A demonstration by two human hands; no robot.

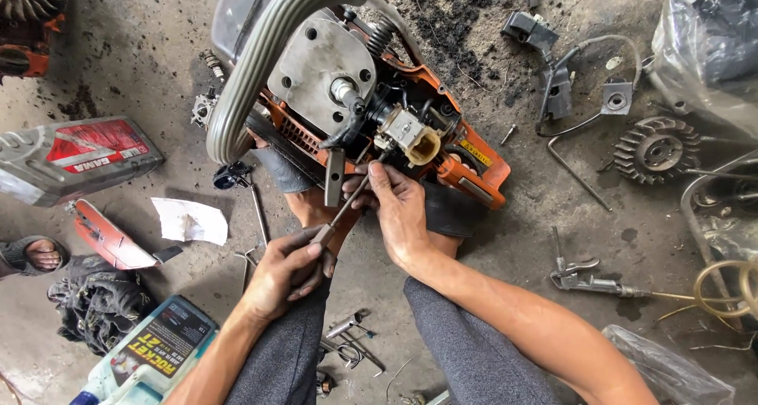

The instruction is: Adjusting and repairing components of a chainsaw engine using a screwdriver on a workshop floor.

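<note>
The screwdriver lies at the centre of the frame, slanted from lower left to upper right. Its tip points into the exposed engine area of the orange chainsaw body, just beside the cream-coloured carburettor part. The left hand is closed around the screwdriver handle, below and left of centre. The right hand sits at centre, its fingertips pinched narrow on the screwdriver shaft near the tip. The chainsaw body occupies the upper centre, resting against the person's legs, with its grey loop handle curving toward the upper left.

On the concrete floor:
- A ribbed flywheel lies at right, well apart from the chainsaw.
- A black bracket with a cable lies at upper right.
- An air blow gun lies at lower right.
- A grey and red oil container lies at left.
- A blue oil bottle stands at lower left, near a dark rag.
- A white paper scrap lies left of centre.
</note>
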